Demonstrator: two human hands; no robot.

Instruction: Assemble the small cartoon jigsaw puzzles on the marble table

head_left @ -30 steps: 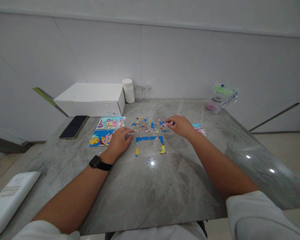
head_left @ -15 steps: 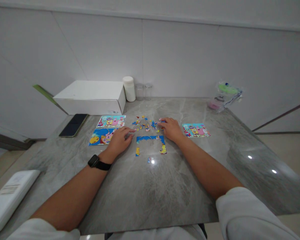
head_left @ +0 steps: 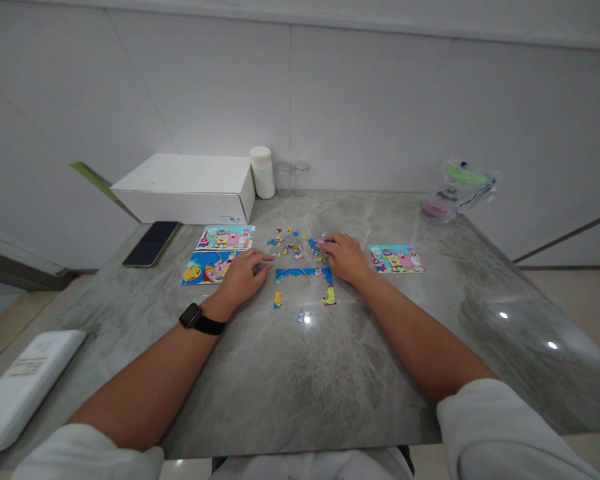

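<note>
Loose puzzle pieces (head_left: 296, 247) lie in a scattered group on the grey marble table (head_left: 300, 393). In front of them is a partly joined puzzle border (head_left: 304, 273), with blue pieces along the top and a yellow piece at its lower right. A yellow piece (head_left: 278, 299) lies at the left, and a small piece (head_left: 301, 316) lies apart below. My left hand (head_left: 246, 275) rests left of the border, fingers apart, nothing seen in it. At the right edge of the loose pieces is my right hand (head_left: 344, 256), fingertips touching among them, its fingers apart.
Two picture cards (head_left: 226, 237) (head_left: 205, 268) lie left and one card (head_left: 397, 259) right. Behind are a white box (head_left: 183, 190), white bottle (head_left: 263, 173), two clear glasses (head_left: 293, 180) and a plastic bag (head_left: 460, 190). A phone (head_left: 153, 244) and white device (head_left: 30, 380) are at left.
The camera view has shifted slightly, so everything sits a little differently in the picture. Both hands stay nearly in place, with only slight finger movement.
</note>
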